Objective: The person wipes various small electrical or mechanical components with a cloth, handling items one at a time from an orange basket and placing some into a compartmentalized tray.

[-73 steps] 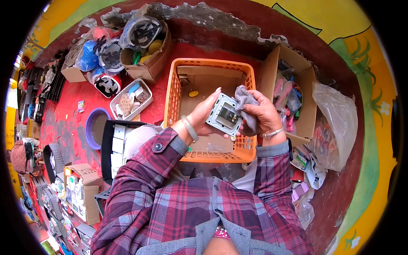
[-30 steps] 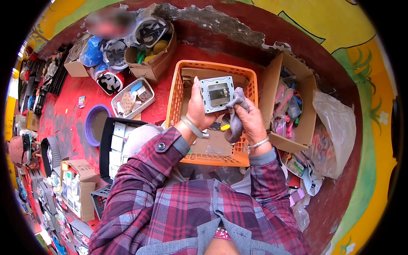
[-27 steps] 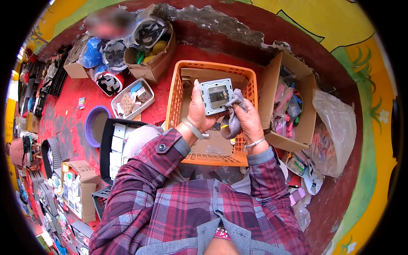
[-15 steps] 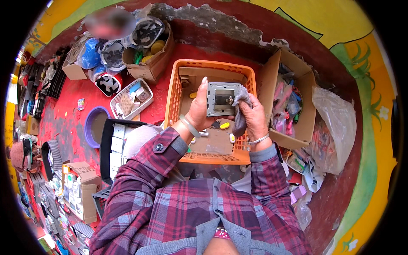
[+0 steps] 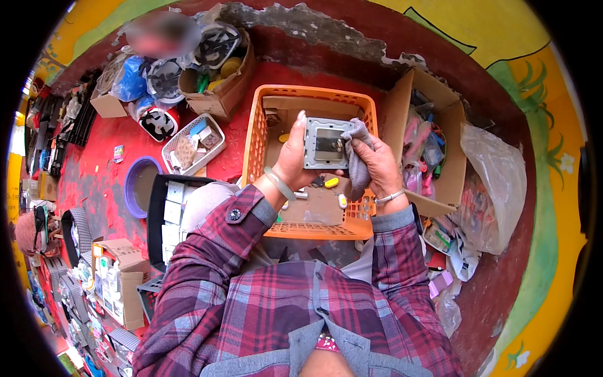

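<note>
A square grey frame [image 5: 312, 143] with a dark, glossy window in its middle is held up over an orange plastic basket [image 5: 255, 125]. My left hand [image 5: 291, 157] grips it by its left side, thumb pointing up along the edge. In my right hand [image 5: 377, 164] is a bunched grey cloth [image 5: 358, 157], pressed against the frame's right side. The right fingertips are partly hidden behind the cloth. Below, on the cardboard inside the basket, lie a yellow oval piece [image 5: 331, 183] and a white-and-yellow one [image 5: 342, 201].
To the right stands an open cardboard box [image 5: 440, 201] of bagged pink items, beside a clear plastic bag [image 5: 493, 182]. A white basket [image 5: 210, 151] of small things, a purple basin [image 5: 130, 188] of murky water and a black case [image 5: 157, 213] with white boxes are on the left.
The cloth and my right hand have shifted slightly upward at the frame's right edge. More of the window now shows. My left hand keeps its hold.
</note>
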A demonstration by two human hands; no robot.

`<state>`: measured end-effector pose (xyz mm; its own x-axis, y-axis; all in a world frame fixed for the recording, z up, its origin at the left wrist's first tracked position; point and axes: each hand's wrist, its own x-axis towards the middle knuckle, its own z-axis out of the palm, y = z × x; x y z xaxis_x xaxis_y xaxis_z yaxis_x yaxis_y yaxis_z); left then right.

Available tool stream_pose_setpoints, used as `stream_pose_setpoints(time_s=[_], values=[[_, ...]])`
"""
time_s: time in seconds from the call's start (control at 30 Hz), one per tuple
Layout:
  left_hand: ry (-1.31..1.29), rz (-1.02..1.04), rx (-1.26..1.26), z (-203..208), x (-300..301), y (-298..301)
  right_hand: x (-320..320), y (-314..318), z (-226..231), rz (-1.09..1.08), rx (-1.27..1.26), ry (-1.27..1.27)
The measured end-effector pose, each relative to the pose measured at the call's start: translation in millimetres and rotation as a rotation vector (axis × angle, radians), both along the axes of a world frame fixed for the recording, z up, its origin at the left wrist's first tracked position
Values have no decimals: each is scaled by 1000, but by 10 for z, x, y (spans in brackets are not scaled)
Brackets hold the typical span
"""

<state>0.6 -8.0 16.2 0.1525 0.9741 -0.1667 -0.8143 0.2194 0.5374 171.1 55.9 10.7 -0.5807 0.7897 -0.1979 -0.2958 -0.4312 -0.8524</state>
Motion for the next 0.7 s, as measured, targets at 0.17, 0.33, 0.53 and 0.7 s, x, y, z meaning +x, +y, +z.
stream_pose_setpoints(time_s=[0.17,0.33,0.53,0.7], values=[[-40,126,18,84,-101,21,7,29,-46,-110,-16,-60],[-177,384,61,32,-168,112,-160,-149,-229,42,-243,82],[229,479,299,-106,-32,126,-455,-389,-156,12,-298,172],[95,319,293,18,52,16,-392,-318,-142,-15,-217,169]])
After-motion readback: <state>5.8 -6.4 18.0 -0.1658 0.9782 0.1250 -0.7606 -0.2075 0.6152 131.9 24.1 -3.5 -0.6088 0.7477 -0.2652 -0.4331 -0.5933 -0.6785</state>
